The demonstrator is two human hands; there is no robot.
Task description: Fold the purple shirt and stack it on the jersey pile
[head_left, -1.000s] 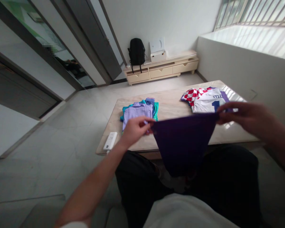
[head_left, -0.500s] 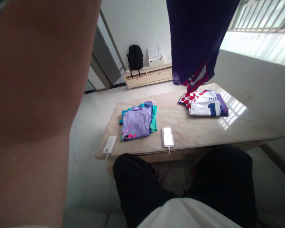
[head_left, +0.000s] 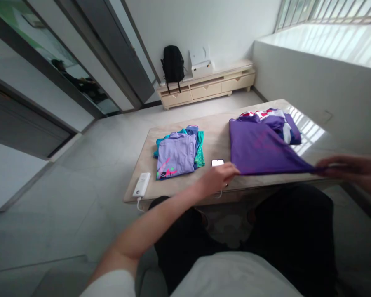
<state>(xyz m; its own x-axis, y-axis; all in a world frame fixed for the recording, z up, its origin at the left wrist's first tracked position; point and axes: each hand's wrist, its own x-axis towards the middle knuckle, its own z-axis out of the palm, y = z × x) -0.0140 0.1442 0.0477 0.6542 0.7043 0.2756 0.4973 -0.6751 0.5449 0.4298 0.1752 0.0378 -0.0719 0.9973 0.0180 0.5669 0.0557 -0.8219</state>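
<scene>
A: Hands? 
B: Purple shirt (head_left: 259, 148) is pinched at its near hem by left hand (head_left: 218, 178) and right hand (head_left: 355, 171), spread flat on table (head_left: 218, 138).
A: Beyond? 
B: Folded stack (head_left: 177, 152) is seen left, phone (head_left: 217, 162) between.

Home living room: low table (head_left: 312, 142), TV cabinet (head_left: 204, 88).

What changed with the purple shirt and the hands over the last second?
The purple shirt went from stretched over the lap, up overhead, then down onto the table, covering the checked jersey pile. The left hand and right hand still grip its near edge. The folded lilac stack, phone and white charger did not move.
</scene>
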